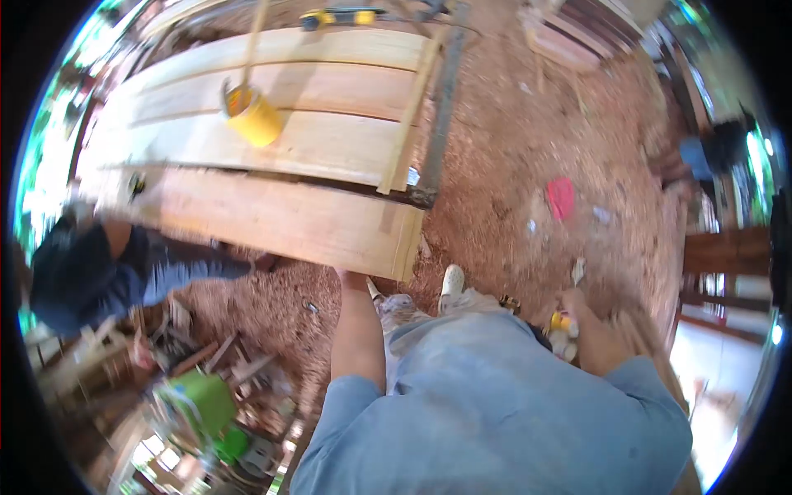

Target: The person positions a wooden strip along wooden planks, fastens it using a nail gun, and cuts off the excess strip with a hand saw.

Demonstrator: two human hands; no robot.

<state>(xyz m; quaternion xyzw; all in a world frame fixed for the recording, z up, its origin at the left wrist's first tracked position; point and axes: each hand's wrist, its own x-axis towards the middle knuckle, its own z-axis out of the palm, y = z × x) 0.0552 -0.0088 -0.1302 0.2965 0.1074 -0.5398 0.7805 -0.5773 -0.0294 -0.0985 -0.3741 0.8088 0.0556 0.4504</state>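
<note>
A broad wooden plank (272,216) lies at the near side of a row of boards (330,89), with a dark gap between them. My left hand (351,278) is at the plank's near edge, close to its right end, holding it from below; the fingers are hidden under the wood. Off to my right side, my right hand (575,304) is low and blurred, close to a yellow and white object (563,323) whose kind I cannot make out. Whether the right hand grips it does not show.
A yellow container (254,120) with a stick stands on the boards. A yellow and black tool (338,17) lies at the far side. Another person (107,264) is at the plank's left end. Scrap wood and a green object (198,404) lie lower left; red cloth-like material (560,198) rests on the ground.
</note>
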